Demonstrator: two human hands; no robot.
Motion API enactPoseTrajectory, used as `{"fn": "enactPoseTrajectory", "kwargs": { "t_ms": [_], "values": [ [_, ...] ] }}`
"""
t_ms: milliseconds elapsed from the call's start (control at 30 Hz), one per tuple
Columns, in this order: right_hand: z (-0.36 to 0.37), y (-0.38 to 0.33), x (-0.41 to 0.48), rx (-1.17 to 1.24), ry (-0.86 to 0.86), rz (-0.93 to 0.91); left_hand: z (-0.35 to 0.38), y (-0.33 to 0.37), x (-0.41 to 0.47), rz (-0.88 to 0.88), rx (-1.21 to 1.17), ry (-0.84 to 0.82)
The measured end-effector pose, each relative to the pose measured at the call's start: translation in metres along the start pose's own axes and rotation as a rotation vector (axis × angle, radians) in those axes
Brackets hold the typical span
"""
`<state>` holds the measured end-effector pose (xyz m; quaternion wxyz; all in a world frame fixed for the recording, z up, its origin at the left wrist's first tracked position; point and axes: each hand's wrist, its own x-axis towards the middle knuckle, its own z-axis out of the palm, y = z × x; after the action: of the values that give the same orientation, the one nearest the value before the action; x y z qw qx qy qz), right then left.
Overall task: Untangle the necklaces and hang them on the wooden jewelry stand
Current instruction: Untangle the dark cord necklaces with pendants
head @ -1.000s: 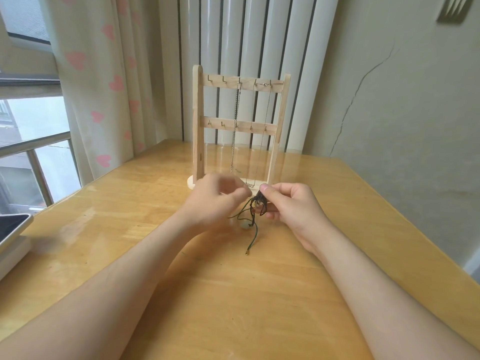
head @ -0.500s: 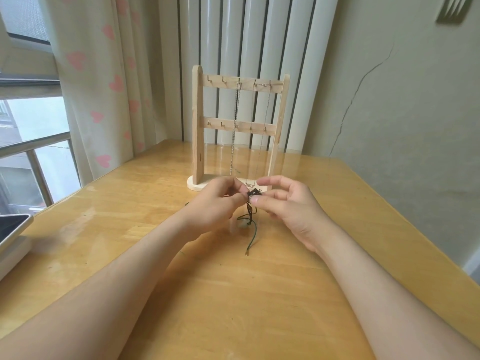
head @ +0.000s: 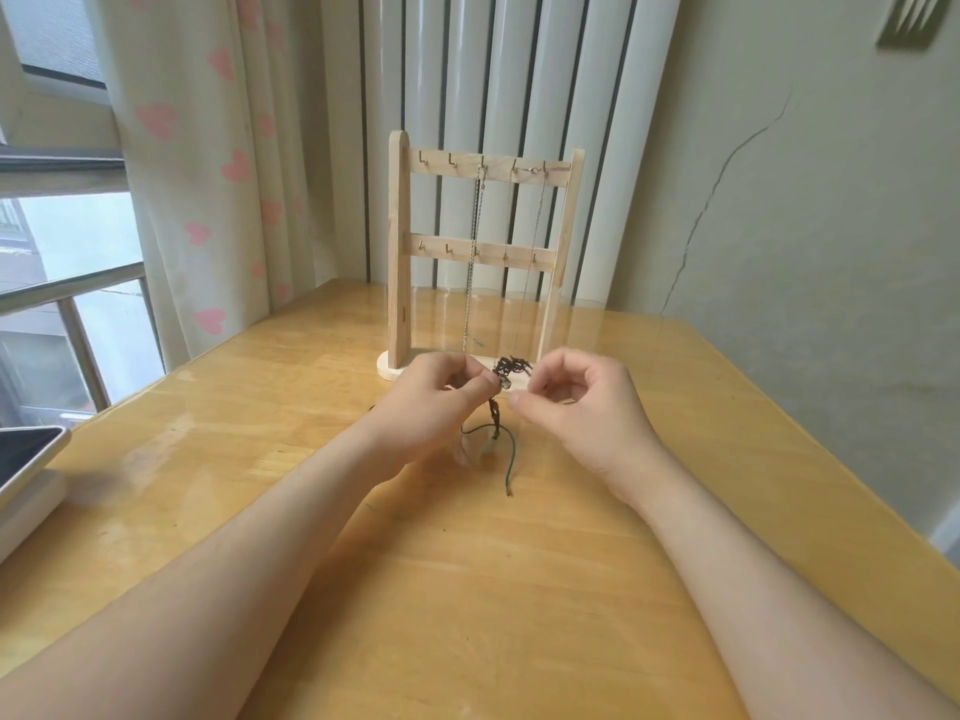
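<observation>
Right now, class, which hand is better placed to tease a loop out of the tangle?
Probably the right hand: its curled fingers sit beside the tangle, while the left hand pinches the cord below it, anchoring it.

You work w/ bare hands. Your left hand point(head: 436, 402) and right hand point(head: 582, 407) are both uncovered, and the skin looks smooth. The left forearm point(head: 234, 563) is bare from the wrist to the frame edge; same for the right forearm point(head: 753, 589). Both forearms look very wide at the bottom of the view and get narrow toward the wrists. The nail of your left thumb point(head: 485, 380) is short, w/ a rounded tip. On the right wrist point(head: 631, 491) some faint creases show. The other nails are too small to tell.
</observation>
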<state>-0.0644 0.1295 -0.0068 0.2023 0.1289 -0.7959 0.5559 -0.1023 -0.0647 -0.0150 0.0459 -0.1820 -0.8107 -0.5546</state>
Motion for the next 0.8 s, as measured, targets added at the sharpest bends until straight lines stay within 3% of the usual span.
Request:
{"fn": "enactPoseTrajectory", "kwargs": {
  "t_ms": [167, 333, 567, 667, 800],
  "values": [
    [0.009, 0.004, -0.005, -0.423, -0.101, -0.153, 0.001, -0.002, 0.000, 0.029, -0.017, 0.041],
    [0.016, 0.003, -0.009, -0.569, -0.215, -0.176, 0.002, 0.000, -0.002, 0.119, 0.197, 0.146],
    [0.020, -0.004, -0.011, -0.768, -0.232, -0.147, 0.004, 0.006, -0.005, 0.067, 0.156, 0.160],
    [0.020, -0.002, -0.009, -0.737, -0.208, -0.151, 0.003, 0.009, -0.005, -0.077, -0.027, 0.171],
    [0.017, 0.001, -0.008, -0.463, -0.126, -0.124, 0.002, 0.005, -0.004, -0.197, -0.073, 0.168]
  ]
}}
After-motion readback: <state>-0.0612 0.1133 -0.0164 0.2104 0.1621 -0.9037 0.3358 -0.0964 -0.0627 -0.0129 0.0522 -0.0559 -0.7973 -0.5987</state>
